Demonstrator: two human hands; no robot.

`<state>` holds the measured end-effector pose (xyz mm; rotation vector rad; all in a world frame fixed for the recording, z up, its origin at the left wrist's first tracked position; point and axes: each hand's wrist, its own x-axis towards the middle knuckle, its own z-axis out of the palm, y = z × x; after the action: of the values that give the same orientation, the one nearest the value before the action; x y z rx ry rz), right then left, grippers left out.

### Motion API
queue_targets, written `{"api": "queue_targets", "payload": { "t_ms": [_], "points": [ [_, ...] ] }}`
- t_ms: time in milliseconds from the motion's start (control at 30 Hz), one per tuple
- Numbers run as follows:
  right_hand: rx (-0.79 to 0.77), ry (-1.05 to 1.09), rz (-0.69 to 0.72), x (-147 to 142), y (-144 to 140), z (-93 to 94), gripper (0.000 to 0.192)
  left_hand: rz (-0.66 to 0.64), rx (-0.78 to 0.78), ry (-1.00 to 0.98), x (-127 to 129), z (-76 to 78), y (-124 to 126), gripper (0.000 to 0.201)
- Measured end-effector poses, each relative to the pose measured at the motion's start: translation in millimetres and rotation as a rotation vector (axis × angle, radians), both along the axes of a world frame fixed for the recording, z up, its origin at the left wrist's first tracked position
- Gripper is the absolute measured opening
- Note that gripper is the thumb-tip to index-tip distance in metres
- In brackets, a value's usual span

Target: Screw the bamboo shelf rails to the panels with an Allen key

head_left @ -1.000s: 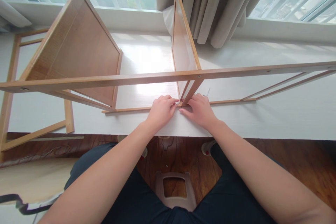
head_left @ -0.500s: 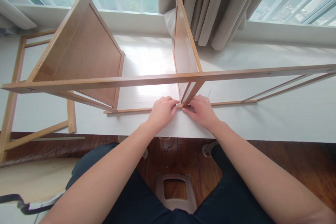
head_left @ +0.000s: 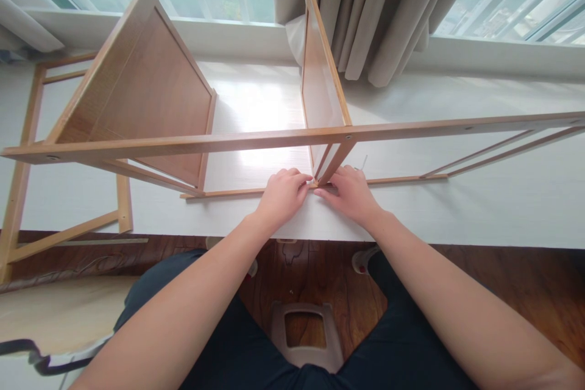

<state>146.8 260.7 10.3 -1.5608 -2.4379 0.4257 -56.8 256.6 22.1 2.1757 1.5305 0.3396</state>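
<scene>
A light-brown wooden shelf frame [head_left: 228, 142] lies on its side on the white surface, with two panels rising from it: a left panel [head_left: 150, 85] and a middle panel [head_left: 322, 67]. Its bottom rail [head_left: 233, 193] runs close to the near edge. My left hand [head_left: 284, 194] is closed on this rail, thumb and fingertips at the joint under the middle panel. From the other side of that joint, my right hand [head_left: 351, 195] grips around the foot of the crossbar [head_left: 337, 163], its thumb pointing left. Behind the right fingers a thin metal rod [head_left: 364, 162] sticks up. The joint itself is partly hidden.
Another wooden frame [head_left: 18, 195] leans over the surface's edge at far left. Grey curtains [head_left: 365, 18] hang behind the middle panel, between windows. Below are a small stool [head_left: 307, 350] between my legs and a dark wooden floor [head_left: 525, 292].
My right thumb has shifted slightly left along the bottom rail. My left hand and the shelf frame look the same.
</scene>
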Motion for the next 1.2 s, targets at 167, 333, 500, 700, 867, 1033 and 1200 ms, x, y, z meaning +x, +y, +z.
{"api": "queue_targets", "payload": {
  "t_ms": [167,333,500,700,867,1033,1200],
  "points": [
    [0.008,-0.010,-0.010,-2.5,-0.5,2.5,0.021,-0.002,-0.001,-0.022,-0.4,0.8,-0.1,0.031],
    [0.009,0.007,-0.132,-4.9,-4.8,9.9,0.025,0.035,0.053,-0.106,-1.1,2.9,-3.6,0.018],
    [-0.086,0.004,-0.103,-4.9,-15.1,21.4,0.017,0.048,0.099,-0.068,0.8,11.0,-13.9,0.014],
    [-0.243,-0.041,-0.124,-6.5,-18.3,28.4,0.022,-0.004,-0.170,-0.031,8.9,17.6,-32.3,0.030],
    [-0.296,-0.027,-0.094,-7.2,-17.0,31.4,0.024,-0.041,-0.184,0.030,11.4,17.8,-36.9,0.033],
    [-0.291,-0.026,-0.110,-7.0,-17.8,33.0,0.023,-0.021,-0.178,0.025,11.7,18.6,-35.7,0.031],
    [-0.290,-0.001,-0.134,-5.7,-17.5,33.0,0.025,0.023,-0.174,0.008,12.7,17.3,-36.0,0.034]
  ]
}}
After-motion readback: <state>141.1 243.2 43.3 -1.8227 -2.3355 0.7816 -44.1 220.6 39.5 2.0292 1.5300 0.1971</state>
